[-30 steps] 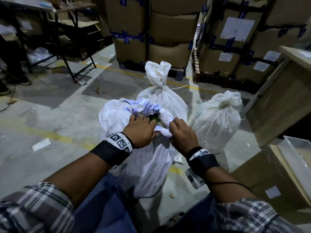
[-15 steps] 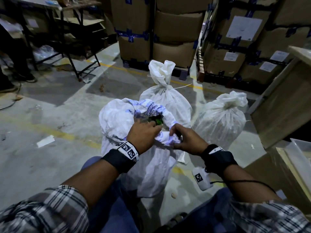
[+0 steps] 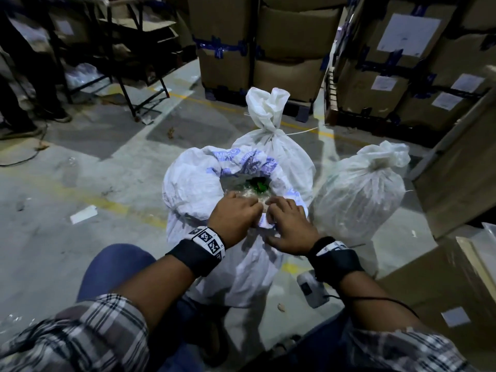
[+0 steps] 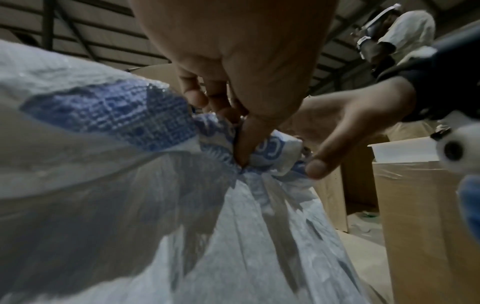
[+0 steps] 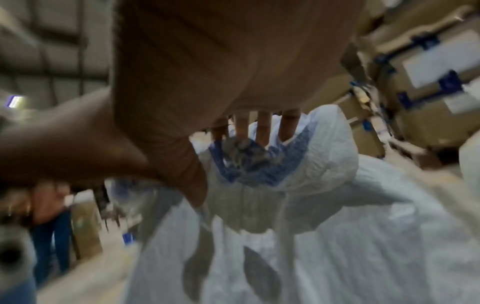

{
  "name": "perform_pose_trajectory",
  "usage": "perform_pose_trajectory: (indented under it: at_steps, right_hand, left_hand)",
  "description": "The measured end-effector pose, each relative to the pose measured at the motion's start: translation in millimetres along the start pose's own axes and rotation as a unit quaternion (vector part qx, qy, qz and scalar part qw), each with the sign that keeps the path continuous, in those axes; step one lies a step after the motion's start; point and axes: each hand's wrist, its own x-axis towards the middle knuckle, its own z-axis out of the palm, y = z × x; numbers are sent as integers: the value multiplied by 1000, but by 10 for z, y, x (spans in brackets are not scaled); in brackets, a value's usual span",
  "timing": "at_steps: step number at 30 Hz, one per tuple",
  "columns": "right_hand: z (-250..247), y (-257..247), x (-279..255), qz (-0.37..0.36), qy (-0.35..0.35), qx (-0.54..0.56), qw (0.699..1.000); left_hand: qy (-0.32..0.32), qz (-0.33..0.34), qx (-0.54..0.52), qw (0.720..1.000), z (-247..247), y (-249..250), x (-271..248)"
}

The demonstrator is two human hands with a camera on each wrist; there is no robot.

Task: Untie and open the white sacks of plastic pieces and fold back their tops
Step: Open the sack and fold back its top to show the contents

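You've got the near sack (image 3: pixel 236 269) on the floor open, its top mostly rolled back. Your left hand (image 3: pixel 236 220) and right hand (image 3: pixel 288 226) each have a grip pinched on the front rim. Two sacks (image 3: pixel 359 189) behind it are tied.

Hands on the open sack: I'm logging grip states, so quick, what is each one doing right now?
Left hand: pinches the rolled rim of the open sack.
Right hand: fingers on the same rim; grip cannot be told.

open sack (image 3: pixel 193 183): upright, top rolled back, near floor | tied sacks (image 3: pixel 271 146) (image 3: pixel 359 189): upright behind
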Motion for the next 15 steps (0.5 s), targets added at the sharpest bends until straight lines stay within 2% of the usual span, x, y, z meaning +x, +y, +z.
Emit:
perform_pose_trajectory:
  at_steps: [1,3,5,6,8,10,12,15]
  right_hand:
    - [-29,16,9,-5,3,38,999]
    - [-76,43,56,-24,15,45,999]
    - [-74,78,91,-35,34,-17,999]
    - [-67,84,98,-21,43,-39,998]
    - [-14,78,84,12,63,-53,997]
    - [68,39,53,19,79,-64,995]
    - [124,-7,33,8,90,-78,993]
    - [140,7,29,-8,104,-95,990]
  left_hand:
    - [16,3,-18,1000,14,-11,-21]
    - [35,17,-59,998,11,-20,-73]
    - [47,9,-66,997,10,-21,-166]
    - [55,-18,-60,997,-3,-31,-219]
    - [82,-108,-45,990,-17,-61,-328]
    - [77,-231,-45,969,-40,-130,-416]
    - [21,-347,-94,933,-31,-237,-450]
    - [-4,-431,-196,881,37,-346,-383]
